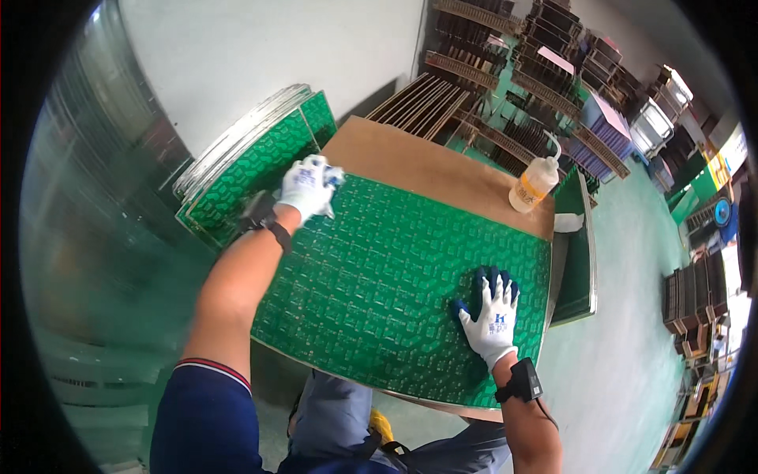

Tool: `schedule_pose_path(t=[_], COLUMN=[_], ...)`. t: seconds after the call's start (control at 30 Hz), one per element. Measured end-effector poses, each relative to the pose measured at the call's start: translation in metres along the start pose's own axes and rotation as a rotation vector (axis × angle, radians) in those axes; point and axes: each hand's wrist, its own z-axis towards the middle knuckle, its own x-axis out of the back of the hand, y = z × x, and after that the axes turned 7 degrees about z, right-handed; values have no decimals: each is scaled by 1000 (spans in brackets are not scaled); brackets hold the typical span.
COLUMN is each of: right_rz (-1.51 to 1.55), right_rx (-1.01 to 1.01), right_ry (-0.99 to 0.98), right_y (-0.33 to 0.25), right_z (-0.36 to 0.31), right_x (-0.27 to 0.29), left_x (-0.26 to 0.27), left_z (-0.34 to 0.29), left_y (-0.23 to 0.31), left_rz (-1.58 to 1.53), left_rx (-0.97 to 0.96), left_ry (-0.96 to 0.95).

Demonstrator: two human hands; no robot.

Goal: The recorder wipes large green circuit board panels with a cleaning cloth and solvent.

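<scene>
A large green printed circuit board panel (379,272) lies flat on a brown board-topped table (418,162). My left hand (304,188), in a white glove with dark blue fingertips, is at the panel's far left corner. Its fingers are curled on a crumpled white cloth (330,207), partly hidden under the glove. Toward the panel's near right side, my right hand (493,317), gloved the same way, rests flat with fingers spread, holding nothing. A squeeze bottle (534,186) with a bent spout and orange label stands on the brown surface beyond the panel's far right corner.
Several similar green panels (257,162) stand on edge at the left, by a pale wall (268,47). Another panel (580,253) leans beside the table's right edge. Slatted racks (474,71) fill the back. Stacked crates (695,292) line the far right of the green floor (624,316).
</scene>
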Motion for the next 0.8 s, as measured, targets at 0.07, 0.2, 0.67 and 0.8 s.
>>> schedule_pose_path(t=[0.07,0.2,0.67,0.8], right_rz=[-12,32,25,-14], right_rx=[23,-36,24,1], right_ry=[5,-18,17,12], right_y=[2,1,-1,7], right_z=[4,-5,0,-6], right_x=[-5,-2,-8,-5], left_x=[-6,57,-3,13], left_z=[15,37,5,28], left_y=[5,122,19,117], left_rz=[30,-119,-123,-389], left_rx=[118,-209,189,5], left_ry=[-110,37,21,73])
